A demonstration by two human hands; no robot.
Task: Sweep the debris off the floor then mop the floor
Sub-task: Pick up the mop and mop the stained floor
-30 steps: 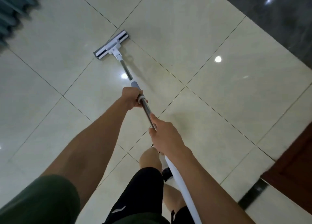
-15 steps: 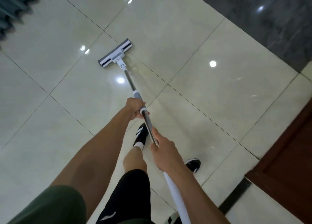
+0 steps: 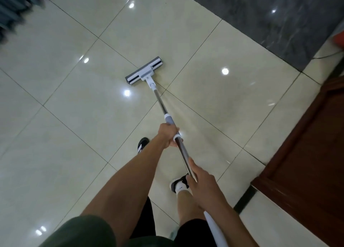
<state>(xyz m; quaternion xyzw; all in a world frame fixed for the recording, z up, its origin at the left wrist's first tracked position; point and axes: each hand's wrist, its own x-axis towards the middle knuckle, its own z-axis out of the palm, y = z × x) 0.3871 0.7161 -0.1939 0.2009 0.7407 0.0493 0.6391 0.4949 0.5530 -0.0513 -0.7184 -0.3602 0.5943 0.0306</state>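
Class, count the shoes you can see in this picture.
2. One black shoe sits on the tile left of the left forearm; the other shoe shows beside the right hand, partly hidden.

The floor tiles (image 3: 78, 131) are glossy cream with thin dark grout lines; the mop head (image 3: 144, 71) is white and grey; the far slab (image 3: 275, 19) is veined dark grey.

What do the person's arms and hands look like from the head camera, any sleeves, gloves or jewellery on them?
The left hand and right hand are bare, with no gloves, rings or watch visible. Both forearms are uncovered. A dark green short sleeve covers the left upper arm; the right arm's sleeve is out of frame.
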